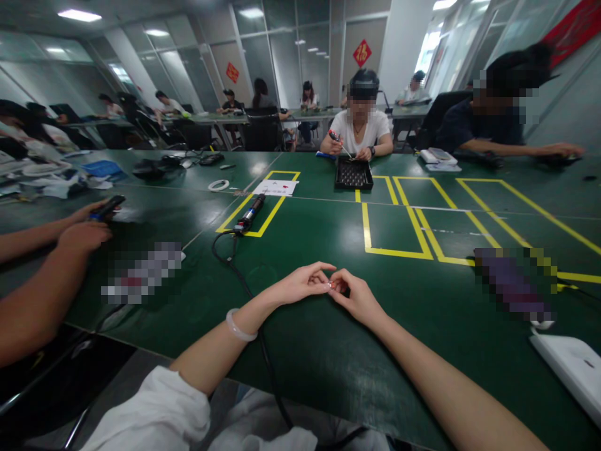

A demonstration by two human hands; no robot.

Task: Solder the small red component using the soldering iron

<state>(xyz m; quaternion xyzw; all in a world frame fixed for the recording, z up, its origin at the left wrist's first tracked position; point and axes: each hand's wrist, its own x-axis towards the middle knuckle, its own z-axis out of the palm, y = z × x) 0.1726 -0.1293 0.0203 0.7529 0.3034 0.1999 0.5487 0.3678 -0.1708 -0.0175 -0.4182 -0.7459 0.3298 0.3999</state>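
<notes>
Small red piece (331, 285) sits between your left hand (301, 283) and right hand (360, 299), each pinching it, inward of the table's (319, 235) near edge. Its long axis is unclear.

Rumpled white sleeve (157, 407), pale smooth bangle (234, 327) around left wrist (263, 308)

My left forearm (211, 347) slants up from the lower left of the frame, and my right forearm (441, 373) reaches in from the lower right. Near the centre, my left grip (303, 283) and my right grip (357, 300) meet fingertip to fingertip, thumbs pinching, the fingers bent.
</notes>
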